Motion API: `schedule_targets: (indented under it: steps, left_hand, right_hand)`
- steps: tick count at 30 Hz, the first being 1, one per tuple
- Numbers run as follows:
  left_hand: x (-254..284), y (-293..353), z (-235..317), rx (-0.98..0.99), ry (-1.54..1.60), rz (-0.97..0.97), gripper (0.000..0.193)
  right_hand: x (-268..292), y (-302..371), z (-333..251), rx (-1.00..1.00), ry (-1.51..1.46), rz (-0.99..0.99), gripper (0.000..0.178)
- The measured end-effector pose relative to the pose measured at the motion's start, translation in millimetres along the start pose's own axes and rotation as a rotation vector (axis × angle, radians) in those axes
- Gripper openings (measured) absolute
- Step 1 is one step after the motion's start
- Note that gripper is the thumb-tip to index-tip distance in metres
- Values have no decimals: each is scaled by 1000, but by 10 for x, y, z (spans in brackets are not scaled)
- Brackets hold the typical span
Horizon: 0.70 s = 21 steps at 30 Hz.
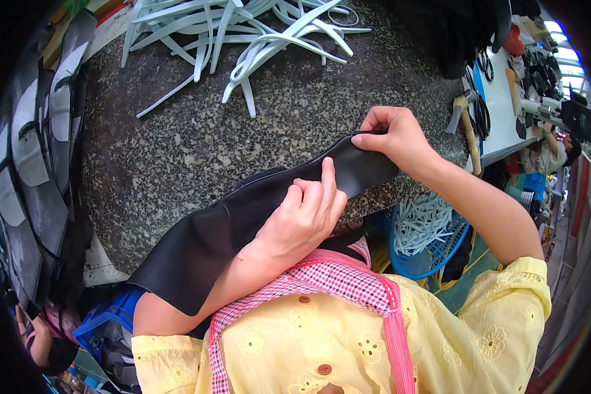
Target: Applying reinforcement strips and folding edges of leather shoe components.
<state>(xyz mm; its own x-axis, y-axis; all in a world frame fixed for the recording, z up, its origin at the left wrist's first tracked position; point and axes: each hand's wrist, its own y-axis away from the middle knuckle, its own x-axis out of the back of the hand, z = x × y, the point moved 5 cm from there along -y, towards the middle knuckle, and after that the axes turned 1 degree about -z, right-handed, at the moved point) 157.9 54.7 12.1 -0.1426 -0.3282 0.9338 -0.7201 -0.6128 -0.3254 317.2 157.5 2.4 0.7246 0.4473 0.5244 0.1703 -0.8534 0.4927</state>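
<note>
A long black piece of leather-like material point(200, 243) stretches across the near edge of the stone slab, with a seam across it and a narrower strip toward the right. My right hand point(394, 136) pinches its right part, the thumb lying along the upper edge. Farther left, my left hand point(302, 213) grips the strip; its index finger points out and presses near the folded upper edge, while the other fingers are curled. My left thumb is hidden. The wide left end of the piece hangs over my left forearm.
Pale blue strips point(243, 39) lie heaped on the slab point(177, 144). Black and grey cut pieces point(36, 157) are stacked left. A hammer point(467, 128) rests at the slab's right edge. Below is a blue basket point(427, 259) of pale strips. Another person point(546, 154) sits far right.
</note>
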Motion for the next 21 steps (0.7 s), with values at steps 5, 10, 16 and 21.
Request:
schedule_targets:
  steps: [5,10,16,21]
  left_hand:
    - [42,-3,-5,5,7,-19,9]
    - [-1,14,-38,40,48,-104,11]
    - [126,170,69,-51,7,-33,29]
    - [178,213,17,-49,63,-107,31]
  right_hand:
    - [5,63,-125,91,394,112,20]
    - [240,264,-326,605,874,646,20]
    - [-541,611,-138,981,529,134,41]
    - [-92,455,10,1005,785,244,49]
